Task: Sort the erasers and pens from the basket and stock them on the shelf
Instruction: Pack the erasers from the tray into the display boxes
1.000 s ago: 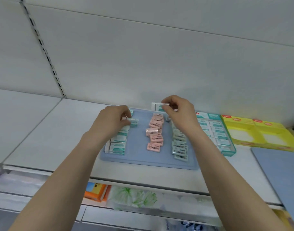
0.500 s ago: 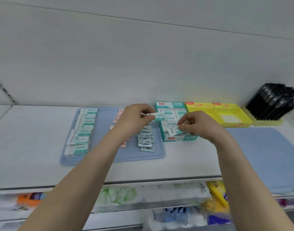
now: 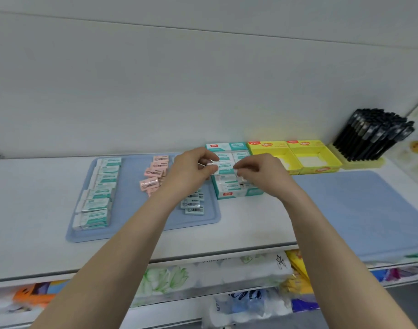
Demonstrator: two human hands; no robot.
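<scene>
My left hand (image 3: 191, 169) and my right hand (image 3: 260, 173) pinch the two ends of one white-and-teal wrapped eraser (image 3: 223, 167), held just above the teal display box (image 3: 236, 193) of similar erasers. A blue tray (image 3: 129, 193) to the left carries a column of white-teal erasers (image 3: 96, 193), a column of pink erasers (image 3: 154, 175) and a column of pale blue erasers (image 3: 193, 205), partly hidden by my left forearm. Black pens (image 3: 374, 134) stand bundled in a pale yellow holder at the far right.
Two yellow display boxes (image 3: 295, 157) stand between the teal box and the pens. A blue mat (image 3: 359, 210) covers the shelf's right part. The white shelf (image 3: 37, 191) has a front edge low in view, with packaged goods on the shelf below.
The view swung right, bringing the yellow boxes and pens in. Both hands moved from the tray over to the teal box and now hold one eraser between them.
</scene>
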